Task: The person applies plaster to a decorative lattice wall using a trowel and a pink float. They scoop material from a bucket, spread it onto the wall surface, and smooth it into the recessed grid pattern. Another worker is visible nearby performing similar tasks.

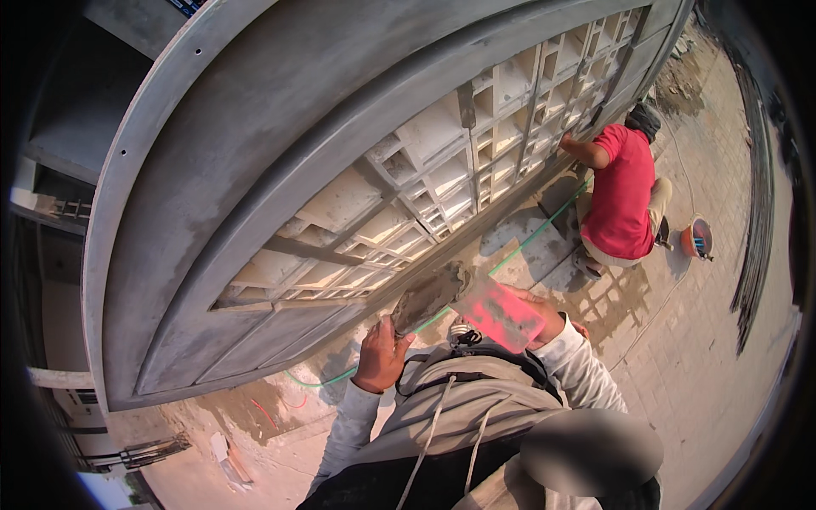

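My left hand (380, 355) is closed on the near end of a grey, mortar-covered board (425, 299). Wet mortar lies heaped toward the board's right end. My right hand (546, 316) grips a pink plastering float (503, 316) from behind, so its handle and most of my fingers are hidden. Grey smears coat the float's flat face, and its left edge meets the mortar at the board's end. Both tools are in front of my waist, close to the lower edge of a grey cement wall (242, 183) with a latticed panel (425, 136).
To the right, a person in a red shirt (619, 200) crouches by the lattice, one hand on it. An orange bucket (697, 238) stands beyond. A green hose (544, 225) runs along the wall's foot. Long dark rods (752, 204) lie on the paving at far right.
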